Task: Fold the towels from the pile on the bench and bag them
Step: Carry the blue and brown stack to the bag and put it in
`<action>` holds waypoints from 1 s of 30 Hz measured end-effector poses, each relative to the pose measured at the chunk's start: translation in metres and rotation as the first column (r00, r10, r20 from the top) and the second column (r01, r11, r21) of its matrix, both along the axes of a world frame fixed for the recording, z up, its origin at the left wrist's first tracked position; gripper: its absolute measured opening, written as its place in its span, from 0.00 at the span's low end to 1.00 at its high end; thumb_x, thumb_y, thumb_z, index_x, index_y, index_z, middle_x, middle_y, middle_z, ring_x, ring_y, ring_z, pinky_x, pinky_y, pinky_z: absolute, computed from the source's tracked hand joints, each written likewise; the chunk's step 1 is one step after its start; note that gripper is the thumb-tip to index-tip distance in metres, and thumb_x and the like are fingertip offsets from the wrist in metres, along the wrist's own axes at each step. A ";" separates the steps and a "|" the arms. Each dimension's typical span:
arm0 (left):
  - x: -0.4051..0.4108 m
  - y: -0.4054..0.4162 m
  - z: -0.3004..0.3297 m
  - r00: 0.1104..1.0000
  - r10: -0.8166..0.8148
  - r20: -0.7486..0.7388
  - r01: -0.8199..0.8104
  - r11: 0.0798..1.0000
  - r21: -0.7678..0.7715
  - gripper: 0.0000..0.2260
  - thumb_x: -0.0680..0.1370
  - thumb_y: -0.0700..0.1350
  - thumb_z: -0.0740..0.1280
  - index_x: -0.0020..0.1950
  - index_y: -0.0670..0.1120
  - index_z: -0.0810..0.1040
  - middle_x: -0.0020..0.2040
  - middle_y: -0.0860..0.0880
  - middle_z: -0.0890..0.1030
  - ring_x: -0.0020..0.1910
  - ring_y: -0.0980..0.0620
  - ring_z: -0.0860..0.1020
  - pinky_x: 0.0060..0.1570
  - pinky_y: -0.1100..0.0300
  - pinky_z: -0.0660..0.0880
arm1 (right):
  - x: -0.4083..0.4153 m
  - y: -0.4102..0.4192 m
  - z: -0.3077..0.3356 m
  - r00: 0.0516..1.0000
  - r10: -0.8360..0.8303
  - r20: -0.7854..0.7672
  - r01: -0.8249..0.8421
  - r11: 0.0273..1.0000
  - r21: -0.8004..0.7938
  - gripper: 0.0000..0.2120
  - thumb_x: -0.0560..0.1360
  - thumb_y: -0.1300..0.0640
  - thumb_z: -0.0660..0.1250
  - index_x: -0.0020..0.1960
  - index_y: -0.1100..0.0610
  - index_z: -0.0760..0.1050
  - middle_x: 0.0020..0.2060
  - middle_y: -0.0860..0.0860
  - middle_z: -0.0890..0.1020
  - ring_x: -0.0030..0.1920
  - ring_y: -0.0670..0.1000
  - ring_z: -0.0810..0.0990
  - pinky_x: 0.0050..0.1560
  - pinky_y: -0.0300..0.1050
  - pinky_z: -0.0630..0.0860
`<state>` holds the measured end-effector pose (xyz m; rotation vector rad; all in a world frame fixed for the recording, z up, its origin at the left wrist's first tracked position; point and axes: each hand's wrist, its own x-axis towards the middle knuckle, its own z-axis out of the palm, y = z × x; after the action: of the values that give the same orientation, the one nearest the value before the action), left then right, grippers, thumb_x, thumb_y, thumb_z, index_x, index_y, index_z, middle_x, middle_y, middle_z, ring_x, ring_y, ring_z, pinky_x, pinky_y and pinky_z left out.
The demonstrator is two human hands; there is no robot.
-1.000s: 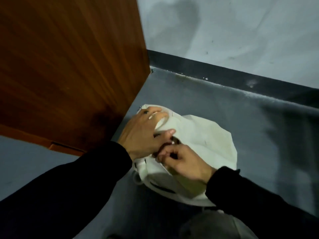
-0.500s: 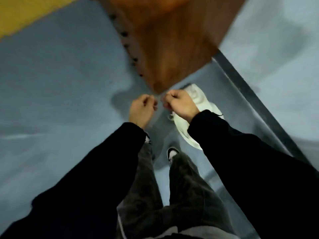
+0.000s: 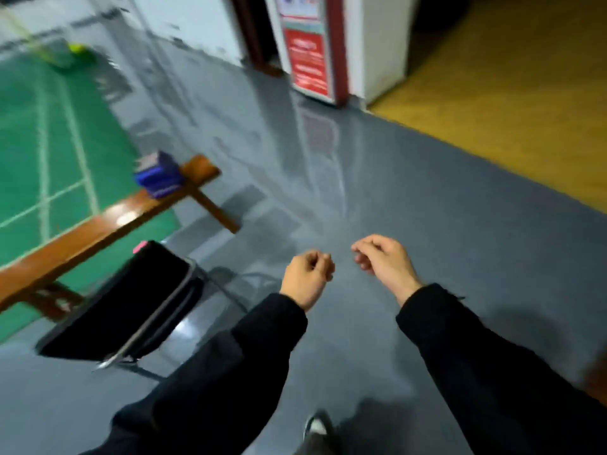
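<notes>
A: Start at the left. What's there?

B: Green court (image 3: 65, 152) with white lines, and a blurred yellow-green thing (image 3: 77, 49) at its far edge. Too smeared to name.

A: And nearer?

B: A wooden bench (image 3: 98, 231) runs slantwise, well left of the left fingers. On its far end sits a blue box (image 3: 157, 175). I see no towel pile on the part of the bench in view.

A: The dark thing below it?

B: A black chair (image 3: 131, 307) on metal legs, just nearer than the bench and left of the left hand (image 3: 305, 277). A small pink spot shows at its top corner.

A: Now the hands.

B: Both float over grey floor (image 3: 427, 208), in black sleeves. The left hand has its fingers (image 3: 323, 262) curled in toward the palm, thumb against them. It holds nothing that I can see.

A: The right one?

B: The right hand (image 3: 384, 261) is just beside it, apart by a small gap. Its fingers (image 3: 361, 257) hang loosely curled, downward, also with nothing in them.

A: Towels or bag anywhere?

B: Neither shows in this view.

A: Beyond the fingers?

B: Far ahead a red-and-white sign panel (image 3: 308, 60) stands against a white wall. To the right of the right fingers lies yellow flooring (image 3: 509, 110). Below the hands, a shoe (image 3: 317, 425) on the grey.
</notes>
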<state>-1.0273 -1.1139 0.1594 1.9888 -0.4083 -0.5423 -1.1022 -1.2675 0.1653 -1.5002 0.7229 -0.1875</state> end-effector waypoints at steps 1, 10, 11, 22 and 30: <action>0.018 0.025 0.011 0.997 0.071 0.017 -0.071 0.997 0.000 0.15 0.73 0.55 0.61 0.33 0.48 0.76 0.30 0.52 0.80 0.30 0.55 0.78 0.40 0.56 0.75 | 0.027 0.023 0.013 0.996 0.081 0.033 -0.081 0.997 0.005 0.09 0.79 0.63 0.65 0.42 0.60 0.80 0.33 0.54 0.80 0.25 0.40 0.74 0.28 0.30 0.69; 0.188 0.214 0.081 0.856 0.501 0.127 -0.484 0.863 -0.143 0.14 0.82 0.42 0.62 0.39 0.40 0.79 0.32 0.50 0.79 0.26 0.63 0.74 0.33 0.66 0.70 | 0.253 0.211 0.087 0.828 0.539 0.157 -0.520 0.841 -0.149 0.10 0.79 0.62 0.66 0.41 0.60 0.82 0.31 0.52 0.80 0.28 0.45 0.75 0.29 0.34 0.69; 0.202 0.226 0.081 0.842 0.529 0.108 -0.509 0.844 -0.168 0.14 0.82 0.43 0.63 0.38 0.41 0.79 0.32 0.49 0.79 0.27 0.61 0.75 0.34 0.64 0.70 | 0.267 0.222 0.088 0.820 0.552 0.149 -0.531 0.832 -0.160 0.09 0.79 0.62 0.66 0.42 0.61 0.82 0.31 0.52 0.80 0.28 0.45 0.75 0.29 0.34 0.69; 0.429 0.246 0.008 0.852 0.523 -0.028 -0.522 0.843 -0.125 0.14 0.82 0.44 0.62 0.39 0.43 0.78 0.33 0.51 0.80 0.32 0.55 0.77 0.38 0.58 0.73 | 0.499 0.240 0.020 0.847 0.529 0.044 -0.525 0.847 -0.086 0.09 0.79 0.57 0.65 0.44 0.58 0.83 0.35 0.52 0.82 0.34 0.48 0.77 0.34 0.38 0.71; 0.684 0.235 -0.014 0.739 0.670 -0.067 -0.673 0.737 -0.055 0.13 0.82 0.44 0.63 0.39 0.44 0.79 0.36 0.48 0.82 0.33 0.54 0.79 0.38 0.57 0.74 | 0.776 0.234 0.004 0.778 0.627 -0.030 -0.628 0.777 -0.036 0.07 0.81 0.55 0.64 0.54 0.57 0.79 0.40 0.53 0.82 0.36 0.47 0.77 0.33 0.35 0.72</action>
<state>-0.3432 -0.8785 0.1452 1.8775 0.3300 -0.0953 -0.3261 -1.0333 0.1696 -1.7087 0.1922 0.3251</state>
